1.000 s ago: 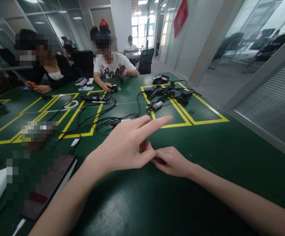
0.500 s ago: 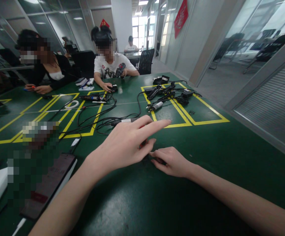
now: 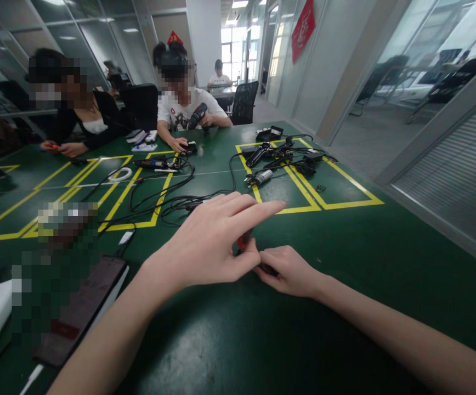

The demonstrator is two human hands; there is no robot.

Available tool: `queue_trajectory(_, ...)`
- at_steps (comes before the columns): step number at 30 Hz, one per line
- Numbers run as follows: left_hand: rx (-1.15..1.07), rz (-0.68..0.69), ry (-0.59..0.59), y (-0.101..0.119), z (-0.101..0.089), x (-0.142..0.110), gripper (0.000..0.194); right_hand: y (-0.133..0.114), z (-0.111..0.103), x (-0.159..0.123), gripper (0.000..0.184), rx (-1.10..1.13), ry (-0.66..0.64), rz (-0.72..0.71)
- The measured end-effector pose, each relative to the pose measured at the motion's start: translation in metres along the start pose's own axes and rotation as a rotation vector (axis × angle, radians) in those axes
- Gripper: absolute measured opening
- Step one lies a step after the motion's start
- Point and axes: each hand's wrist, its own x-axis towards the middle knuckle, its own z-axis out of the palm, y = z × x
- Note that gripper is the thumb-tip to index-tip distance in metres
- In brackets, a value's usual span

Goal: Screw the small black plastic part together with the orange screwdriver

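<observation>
My left hand [image 3: 217, 241] reaches in from the lower left, index finger stretched out and the other fingers curled round a red-and-black handle [image 3: 244, 241]. Most of that handle is hidden by the hand, so its kind does not show. Close beside it, my right hand [image 3: 289, 269] is closed in a pinch low over the green table. Something small and dark [image 3: 267, 268] shows between its thumb and fingers, too covered to name. My left thumb meets the right hand's fingertips.
Black cables [image 3: 180, 197] lie beyond my left hand. A hair clipper [image 3: 259, 154], a grey plugged device [image 3: 260, 178] and small springs [image 3: 321, 188] are farther right. At left lies a phone [image 3: 85, 307]. Across the table a co-worker [image 3: 192, 107] holds a power drill [image 3: 197, 116].
My left thumb has shifted down and right against the right hand's fingertips, and more of the red handle shows. The co-worker's drill has tilted and moved slightly left.
</observation>
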Motion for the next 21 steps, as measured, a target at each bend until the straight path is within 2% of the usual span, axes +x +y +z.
queue_trajectory(7,0.024,0.003,0.001,-0.0019,-0.0001,0.0004,0.044,-0.0006,-0.0009,-0.0002,0.009,-0.004,0.008,-0.001)
queue_trajectory(21,0.029,0.000,-0.013,-0.0010,0.0002,0.0002,0.053,-0.0003,-0.0007,0.0002,0.010,-0.006,0.006,-0.005)
